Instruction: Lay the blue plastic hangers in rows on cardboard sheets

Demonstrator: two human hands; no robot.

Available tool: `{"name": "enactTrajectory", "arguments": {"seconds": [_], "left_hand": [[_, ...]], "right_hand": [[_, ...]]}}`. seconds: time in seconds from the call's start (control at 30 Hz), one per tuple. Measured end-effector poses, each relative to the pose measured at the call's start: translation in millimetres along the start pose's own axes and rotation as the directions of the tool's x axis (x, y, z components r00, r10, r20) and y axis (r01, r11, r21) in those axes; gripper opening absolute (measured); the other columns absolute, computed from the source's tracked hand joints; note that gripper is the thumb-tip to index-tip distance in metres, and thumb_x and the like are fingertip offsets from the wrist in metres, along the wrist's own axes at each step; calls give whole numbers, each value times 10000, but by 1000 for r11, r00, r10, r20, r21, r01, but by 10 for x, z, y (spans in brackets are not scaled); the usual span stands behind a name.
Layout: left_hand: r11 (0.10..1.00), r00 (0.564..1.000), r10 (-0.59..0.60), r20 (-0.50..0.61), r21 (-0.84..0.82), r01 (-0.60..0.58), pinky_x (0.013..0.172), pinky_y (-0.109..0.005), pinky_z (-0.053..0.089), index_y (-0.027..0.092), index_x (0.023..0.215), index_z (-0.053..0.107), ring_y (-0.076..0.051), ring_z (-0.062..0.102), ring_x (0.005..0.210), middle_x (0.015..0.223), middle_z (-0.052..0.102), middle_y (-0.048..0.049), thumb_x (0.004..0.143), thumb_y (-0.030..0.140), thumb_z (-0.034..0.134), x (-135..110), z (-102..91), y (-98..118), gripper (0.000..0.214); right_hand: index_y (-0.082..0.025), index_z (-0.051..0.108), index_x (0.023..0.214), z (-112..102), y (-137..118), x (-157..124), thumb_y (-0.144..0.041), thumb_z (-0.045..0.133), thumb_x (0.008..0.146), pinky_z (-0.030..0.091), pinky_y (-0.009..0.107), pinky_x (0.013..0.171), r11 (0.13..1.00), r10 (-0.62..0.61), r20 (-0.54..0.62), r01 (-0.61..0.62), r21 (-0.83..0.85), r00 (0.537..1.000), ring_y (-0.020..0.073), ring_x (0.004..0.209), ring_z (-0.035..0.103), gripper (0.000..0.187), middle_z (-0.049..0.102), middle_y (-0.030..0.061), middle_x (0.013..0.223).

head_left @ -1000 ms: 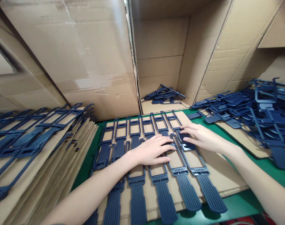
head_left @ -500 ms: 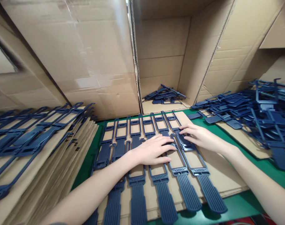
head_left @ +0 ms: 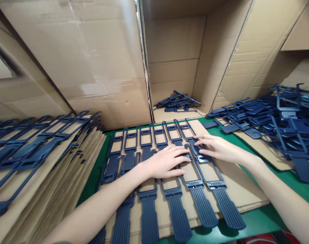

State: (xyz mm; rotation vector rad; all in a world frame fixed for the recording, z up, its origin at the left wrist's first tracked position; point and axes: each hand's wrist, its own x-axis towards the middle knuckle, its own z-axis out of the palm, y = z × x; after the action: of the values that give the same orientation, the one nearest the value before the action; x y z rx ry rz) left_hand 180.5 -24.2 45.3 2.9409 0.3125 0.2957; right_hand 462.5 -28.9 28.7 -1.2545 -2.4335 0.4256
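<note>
Several flat dark blue plastic parts (head_left: 177, 206) with ribbed handles lie side by side on a cardboard sheet (head_left: 238, 189) in front of me. My left hand (head_left: 162, 162) rests flat on the middle parts, fingers stretched out to the right. My right hand (head_left: 217, 148) lies palm down on the ribbed end of a far-row part (head_left: 198, 151) near the right of the row, fingers spread and pointing left. Neither hand grips anything.
A stack of cardboard sheets (head_left: 50, 183) topped with the same blue parts fills the left. A loose heap of blue parts (head_left: 276, 122) lies at the right. An open carton (head_left: 174, 71) behind holds a few more. Green table surface (head_left: 261, 223) shows at the front.
Both hands stay almost where they were; the right hand's fingers have shifted slightly on the part under them. The view has drifted a little.
</note>
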Motion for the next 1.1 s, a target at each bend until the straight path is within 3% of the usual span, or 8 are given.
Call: {"name": "enactTrajectory", "arguments": {"seconds": [0.1, 0.33, 0.57, 1.1], "left_hand": [[1000, 1000, -1, 3, -17, 1, 1135, -458, 238, 183, 1276, 497, -268, 328, 1370, 1427, 438, -137, 926, 374, 506, 4, -9, 3, 398], [1000, 1000, -1, 6, -24, 1, 1141, -451, 230, 176, 1278, 506, -264, 353, 1355, 1416, 456, -131, 925, 371, 512, 7, -17, 6, 403], [1000, 1000, -3, 6, -31, 3, 1135, -454, 234, 203, 1278, 504, -258, 365, 1349, 1421, 455, -122, 926, 378, 509, 11, -21, 7, 393], [1000, 1000, -13, 16, -17, 14, 1139, -448, 222, 189, 1279, 501, -256, 362, 1350, 1425, 451, -119, 926, 385, 509, -4, -12, 2, 405]], "right_hand": [[-241, 662, 1088, -70, -37, -35, -474, 521, 877, 361, 445, 1065, 1000, -2, 34, 1, 27, 999, 271, 1267, 453, 344, 485, 93, 1373], [-297, 642, 1158, -88, -91, -72, -544, 712, 689, 267, 495, 1113, 996, -7, 149, -7, 90, 989, 318, 1362, 307, 535, 358, 61, 1473], [-300, 698, 1042, -69, -82, -46, -463, 688, 745, 250, 478, 1126, 990, -61, 183, 36, 134, 981, 291, 1348, 331, 339, 409, 40, 1431], [-294, 685, 1091, -120, -107, -74, -479, 679, 764, 298, 432, 1113, 995, -49, 180, 33, 95, 982, 286, 1335, 365, 376, 434, 32, 1430]]}}
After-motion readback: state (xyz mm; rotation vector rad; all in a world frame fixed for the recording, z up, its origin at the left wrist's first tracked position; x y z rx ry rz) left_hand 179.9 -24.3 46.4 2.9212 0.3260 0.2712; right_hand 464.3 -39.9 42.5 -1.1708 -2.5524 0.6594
